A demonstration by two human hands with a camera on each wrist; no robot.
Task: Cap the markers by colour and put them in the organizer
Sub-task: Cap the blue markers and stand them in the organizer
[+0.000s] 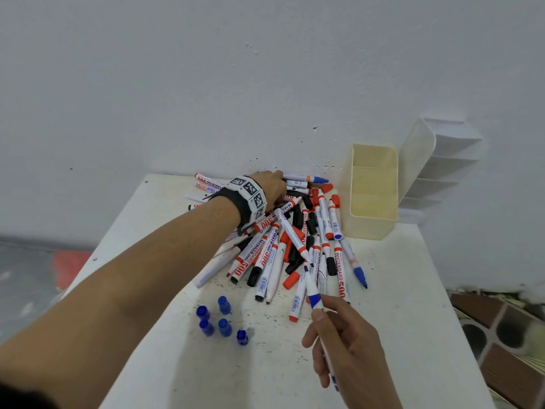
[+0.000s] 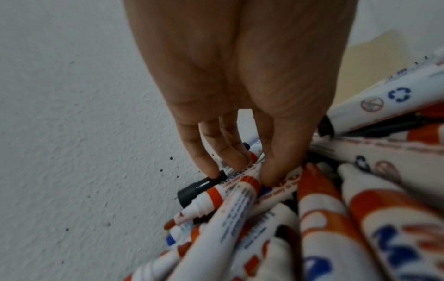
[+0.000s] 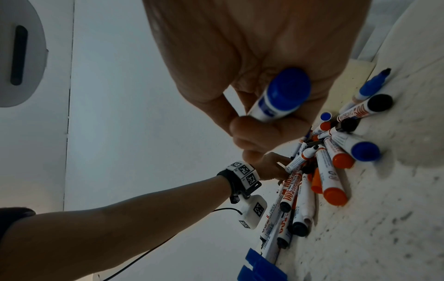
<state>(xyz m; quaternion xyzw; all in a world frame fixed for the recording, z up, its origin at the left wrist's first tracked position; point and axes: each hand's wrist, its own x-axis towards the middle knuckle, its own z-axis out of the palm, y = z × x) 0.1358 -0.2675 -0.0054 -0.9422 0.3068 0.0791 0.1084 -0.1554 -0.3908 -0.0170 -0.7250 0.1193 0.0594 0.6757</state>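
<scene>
A: The right hand is gripping a blue whiteboard marker over the near part of the white table, thumb and fingers curling round the barrel, and the marker's far end is pointing into the marker pile.

B: The right wrist view confirms it: the blue end cap is facing the camera, the barrel tucked against the palm.

A: The left hand is reaching across to the far side of the pile, by the wall. Fingers are pointing down into the markers.

B: From the left wrist view, the fingertips and thumb are closing on a white barrel, right beside a black-capped marker and an uncapped red marker. It's a pinch, though which barrel exactly I cannot tell.

A: Five loose blue caps are standing on the table near the front of the pile, well apart from the hands.

B: And the cream organizer is sitting at the far right of the table, just beside the pile, with a white divided rack leaning behind it.
</scene>
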